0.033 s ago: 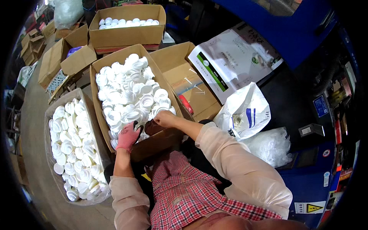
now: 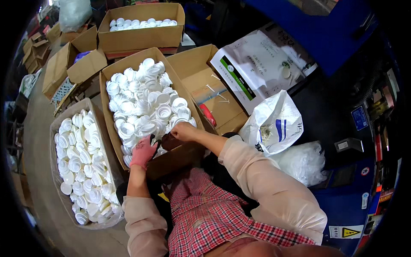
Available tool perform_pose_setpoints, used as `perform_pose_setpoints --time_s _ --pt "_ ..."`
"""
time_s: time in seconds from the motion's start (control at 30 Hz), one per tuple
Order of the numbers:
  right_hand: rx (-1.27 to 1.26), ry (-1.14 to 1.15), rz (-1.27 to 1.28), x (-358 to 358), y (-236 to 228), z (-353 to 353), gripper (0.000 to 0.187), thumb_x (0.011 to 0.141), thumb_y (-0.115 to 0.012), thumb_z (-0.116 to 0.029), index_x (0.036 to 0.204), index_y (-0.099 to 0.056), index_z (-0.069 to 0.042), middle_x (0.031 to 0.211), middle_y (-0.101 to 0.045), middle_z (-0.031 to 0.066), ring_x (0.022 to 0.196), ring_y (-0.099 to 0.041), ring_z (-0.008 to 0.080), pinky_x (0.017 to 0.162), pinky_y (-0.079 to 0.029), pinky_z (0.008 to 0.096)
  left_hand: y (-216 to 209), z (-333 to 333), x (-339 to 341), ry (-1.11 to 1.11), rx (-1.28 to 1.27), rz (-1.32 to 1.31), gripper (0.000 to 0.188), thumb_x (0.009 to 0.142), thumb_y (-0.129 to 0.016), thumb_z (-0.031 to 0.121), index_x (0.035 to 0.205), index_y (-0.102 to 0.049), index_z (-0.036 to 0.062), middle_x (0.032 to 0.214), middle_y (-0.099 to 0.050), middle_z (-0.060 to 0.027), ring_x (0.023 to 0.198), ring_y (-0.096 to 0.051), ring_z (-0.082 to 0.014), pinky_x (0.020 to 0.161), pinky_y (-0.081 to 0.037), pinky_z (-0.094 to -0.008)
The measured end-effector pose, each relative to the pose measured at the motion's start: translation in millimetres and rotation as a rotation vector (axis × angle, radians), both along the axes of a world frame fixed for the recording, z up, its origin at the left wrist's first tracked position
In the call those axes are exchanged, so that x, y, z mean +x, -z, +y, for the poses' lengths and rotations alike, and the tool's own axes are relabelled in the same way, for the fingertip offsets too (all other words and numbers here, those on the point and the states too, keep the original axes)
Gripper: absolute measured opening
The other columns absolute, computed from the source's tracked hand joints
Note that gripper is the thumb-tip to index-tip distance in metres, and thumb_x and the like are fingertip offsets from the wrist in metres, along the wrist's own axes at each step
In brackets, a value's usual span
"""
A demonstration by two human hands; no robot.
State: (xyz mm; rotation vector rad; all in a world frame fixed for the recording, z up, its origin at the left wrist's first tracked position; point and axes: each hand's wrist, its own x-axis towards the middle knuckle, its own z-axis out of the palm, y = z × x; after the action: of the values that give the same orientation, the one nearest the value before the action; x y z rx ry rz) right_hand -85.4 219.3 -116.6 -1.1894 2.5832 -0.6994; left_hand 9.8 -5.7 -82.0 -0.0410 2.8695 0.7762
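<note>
At the near end of a cardboard box heaped with white plastic screw caps, my two hands are close together. My left hand, in a pink glove with black fingertips, bends its fingers inward over the caps; whatever they pinch is too small to make out. My right hand looks bare and closed, by the box's right near corner. Just under its fingers is a dark brown piece, possibly cloth or a glove, whose kind I cannot tell.
Left stands a plastic-lined box of white ridged caps. Another carton of caps is behind. Right, an open carton holds thin white pieces and a red object. Beside it are a white bag and clear plastic.
</note>
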Motion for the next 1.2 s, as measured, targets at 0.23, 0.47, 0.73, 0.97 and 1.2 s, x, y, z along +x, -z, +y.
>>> perform_pose_setpoints --time_s 0.23,0.47,0.73,0.97,1.2 --pt "-0.071 0.001 -0.005 6.1 -7.1 1.0 0.008 0.072 -0.06 -0.014 0.066 -0.06 -0.009 0.066 -0.06 0.0156 0.065 -0.059 0.0378 0.058 -0.045 0.0474 2.2 13.1 -10.6 0.073 0.03 0.016 0.048 0.088 -0.059 0.038 0.123 -0.057 0.0052 0.117 -0.062 -0.0189 0.11 -0.059 -0.0352 0.092 -0.047 -0.0451" --pt "-0.014 -0.051 -0.196 8.0 -36.1 11.8 0.012 0.077 -0.059 -0.014 0.081 -0.066 -0.006 0.08 -0.066 0.0171 0.077 -0.064 0.0359 0.066 -0.05 0.0448 -2.0 27.0 -16.6 0.128 0.011 0.014 0.048 0.087 -0.061 0.036 0.121 -0.058 0.0035 0.114 -0.063 -0.0201 0.107 -0.059 -0.0366 0.09 -0.048 -0.0451" --pt "-0.386 0.395 -0.18 -103.8 -64.3 138.6 0.013 0.084 -0.06 -0.004 0.095 -0.067 0.0 0.085 -0.069 0.0074 0.076 -0.064 0.0127 0.069 -0.052 0.029 -28.6 31.1 -7.4 0.166 -0.067 -0.024 0.047 0.085 -0.064 0.031 0.121 -0.057 0.0012 0.113 -0.062 -0.0201 0.107 -0.058 -0.0355 0.091 -0.047 -0.0435" --pt "0.704 0.601 -0.346 -187.8 140.0 248.8 0.028 0.074 -0.071 -0.013 0.1 -0.068 -0.002 0.088 -0.07 0.0195 0.077 -0.068 0.0345 0.068 -0.054 0.0424 -32.3 31.9 -4.7 0.198 -0.059 -0.067 0.048 0.081 -0.068 0.023 0.122 -0.056 0.0008 0.117 -0.059 -0.0187 0.111 -0.054 -0.0348 0.095 -0.043 -0.0427" --pt "0.985 0.615 -0.364 -144.1 311.5 311.5 0.083 0.07 -0.079 -0.022 0.138 -0.038 0.0 0.132 -0.047 0.0332 0.118 -0.053 0.0432 0.089 -0.049 0.0524 -46.0 29.2 -9.4 0.216 -0.028 -0.175 0.055 0.077 -0.071 0.018 0.126 -0.052 0.001 0.119 -0.055 -0.0181 0.113 -0.051 -0.0364 0.098 -0.04 -0.0446"
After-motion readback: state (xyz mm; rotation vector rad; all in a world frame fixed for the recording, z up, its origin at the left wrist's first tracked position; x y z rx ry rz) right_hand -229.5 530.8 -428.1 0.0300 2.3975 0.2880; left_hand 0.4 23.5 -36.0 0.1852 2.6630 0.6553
